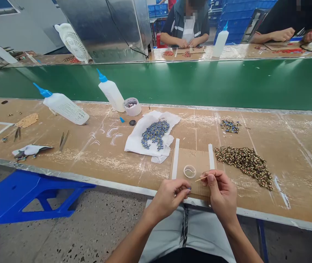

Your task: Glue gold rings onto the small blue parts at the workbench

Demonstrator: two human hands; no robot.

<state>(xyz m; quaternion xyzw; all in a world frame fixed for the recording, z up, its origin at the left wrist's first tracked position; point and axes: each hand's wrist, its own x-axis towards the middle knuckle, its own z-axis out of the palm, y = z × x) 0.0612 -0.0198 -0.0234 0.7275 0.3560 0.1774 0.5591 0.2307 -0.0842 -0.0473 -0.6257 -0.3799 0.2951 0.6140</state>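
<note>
Right by the bench [112, 171] edge, the left hand [169, 199] pinches a tiny blue piece [188, 189] between thumb and fingertips. Beside it, the right hand [221, 193] is closed on a thin wooden stick [201, 179], whose free end points toward the left hand, just short of a small clear cup [189, 171] set between two white strips [175, 159]. The piece looks light and easy to drop, the stick brittle; each probably wants a gentle pinch near one end. Farther off lie a white cloth [138, 144] strewn with blue bits and a brown pile [243, 160], then glue bottles [112, 94] and the green belt [199, 82].

One head-worn camera looks forward and down, close over the workbench [90, 157].
</note>
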